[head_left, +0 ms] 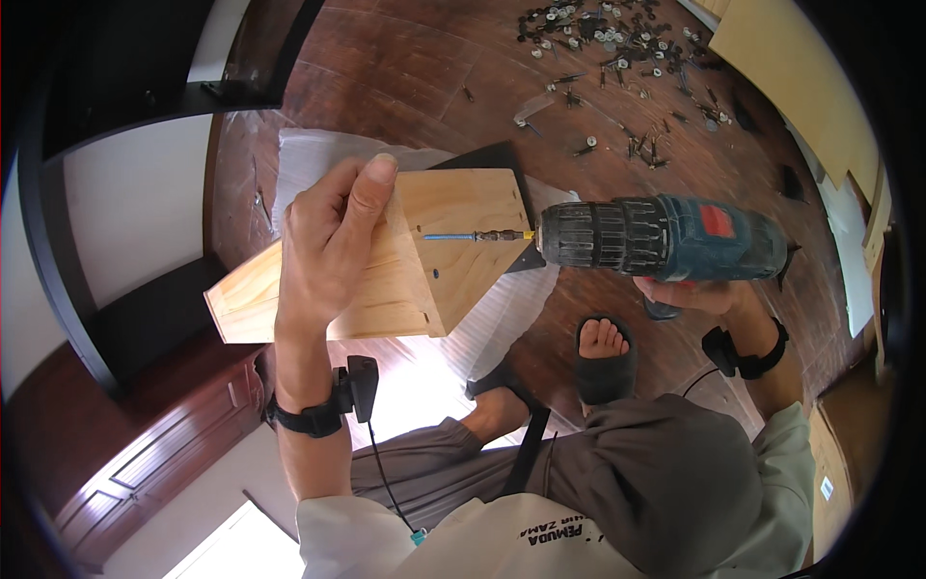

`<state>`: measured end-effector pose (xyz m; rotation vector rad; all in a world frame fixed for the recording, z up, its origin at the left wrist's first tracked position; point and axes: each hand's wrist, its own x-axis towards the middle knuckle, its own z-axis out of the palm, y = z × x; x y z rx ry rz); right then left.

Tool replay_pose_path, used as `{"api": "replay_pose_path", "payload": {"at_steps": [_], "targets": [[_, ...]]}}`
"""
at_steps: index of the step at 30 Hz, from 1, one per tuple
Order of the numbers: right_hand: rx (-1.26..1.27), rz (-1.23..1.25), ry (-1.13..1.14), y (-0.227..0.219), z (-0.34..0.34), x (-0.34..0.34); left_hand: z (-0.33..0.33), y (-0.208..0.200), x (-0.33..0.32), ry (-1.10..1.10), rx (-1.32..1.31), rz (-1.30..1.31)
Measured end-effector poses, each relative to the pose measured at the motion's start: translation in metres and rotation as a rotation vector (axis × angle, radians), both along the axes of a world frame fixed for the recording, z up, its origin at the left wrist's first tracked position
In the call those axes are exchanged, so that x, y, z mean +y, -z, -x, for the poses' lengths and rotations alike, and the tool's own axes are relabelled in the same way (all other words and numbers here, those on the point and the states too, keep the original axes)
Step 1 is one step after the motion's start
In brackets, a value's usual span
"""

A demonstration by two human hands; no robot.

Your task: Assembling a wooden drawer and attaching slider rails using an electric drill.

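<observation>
My left hand [328, 241] is closed over the edge of a pale wooden box [470, 198], its thumb lying along the top and its other fingers partly hidden. Small dark holes dot the box's end panel. From the right, my right hand [699, 293] grips the handle of a blue and black power drill [627, 234], which lies level and points left. A slim bit [497, 235] with a long blue front part reaches from its chuck across the end panel. Whether the tip touches the wood, I cannot tell.
Several screws and round fittings [608, 37] lie scattered on the brown wooden floor [405, 87]. White foam sheet [511, 314] and a dark board [482, 154] lie under the box. Dark shelving [183, 101] stands at left, pale boards [791, 87] at right. My sandalled foot [606, 362] is nearby.
</observation>
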<state>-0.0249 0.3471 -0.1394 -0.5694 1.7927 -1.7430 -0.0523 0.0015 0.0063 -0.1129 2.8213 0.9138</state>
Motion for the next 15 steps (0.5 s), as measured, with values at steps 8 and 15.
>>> {"api": "replay_pose_path", "payload": {"at_steps": [8,15], "targets": [[-0.292,0.175,0.003,0.005,0.007,-0.001,0.002,-0.002,0.000,-0.003,-0.015,0.015],[-0.367,0.119,-0.004,0.003,0.011,-0.001,0.000,-0.001,0.001,-0.003,-0.001,0.011]]}}
